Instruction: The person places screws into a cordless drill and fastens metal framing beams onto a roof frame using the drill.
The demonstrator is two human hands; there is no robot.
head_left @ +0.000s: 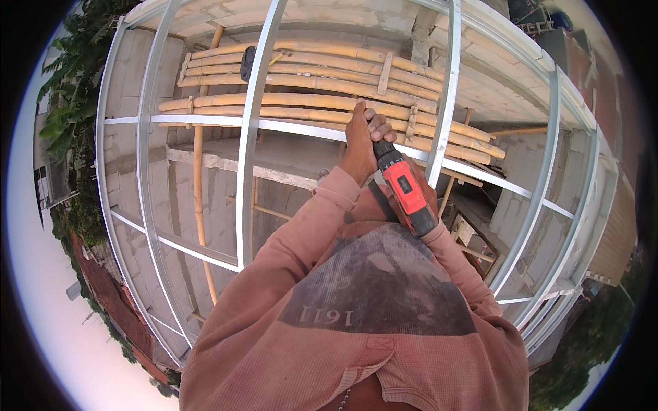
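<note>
Nearest is the person's faded reddish shirt (356, 301), its sleeves running out to both hands, which come together on a red-and-black cordless drill (409, 194) held out in front of the chest. The left hand (360, 147) has its fingers curled about the dark chuck (387, 156); the right hand (423, 179) is mostly hidden behind the drill's body and seems closed round its handle. The drill should feel fairly heavy for its size, hard and stiff, not fragile; the handle is the sure hold, while the smooth, turning chuck could slip or twist under fingers. Beyond lies a grid of pale metal bars (252, 137), then bamboo poles (315, 101) lying side by side, grey block walls (514, 233), and, farthest, leafy plants (65, 127) at the left.
</note>
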